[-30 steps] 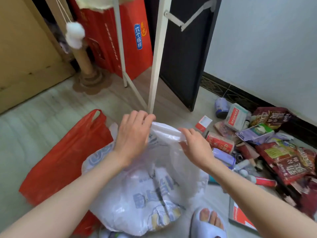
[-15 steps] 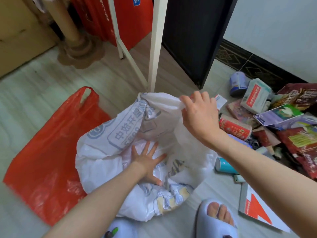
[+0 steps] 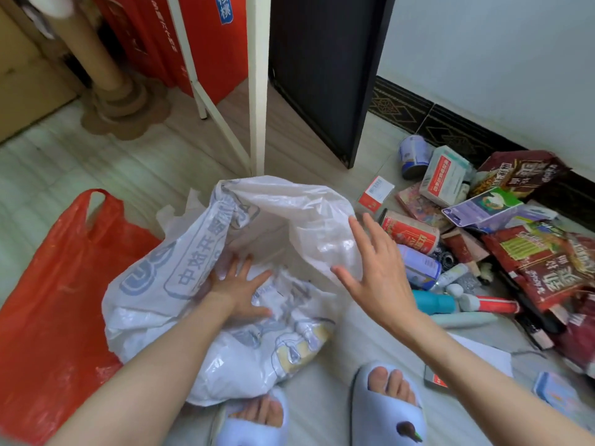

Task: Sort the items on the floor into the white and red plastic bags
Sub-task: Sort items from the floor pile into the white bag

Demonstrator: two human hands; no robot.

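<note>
Bare floor (image 3: pixel 354 342) beside packet pile (image 3: pixel 483 239)

The right hand (image 3: pixel 376 272) has released the rim of the white bag (image 3: pixel 199 252) and now hovers with fingers spread at frame center-right. The left hand (image 3: pixel 240 286) has moved from the rim down inside the bag.

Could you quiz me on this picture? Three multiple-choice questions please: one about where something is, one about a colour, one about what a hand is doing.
1. Where does the red plastic bag lie relative to the white plastic bag?
A. to its left
B. to its right
C. inside it

2. What colour are the slippers?
A. black
B. light blue
C. green

3. What is the right hand doing?
A. gripping a can
B. open, fingers spread, beside the white bag's rim
C. clenched in a fist

Answers: 1 A, the red bag lies flat on the left. 2 B, both are pale blue. 3 B, it holds nothing; the left hand presses inside the bag.
</note>
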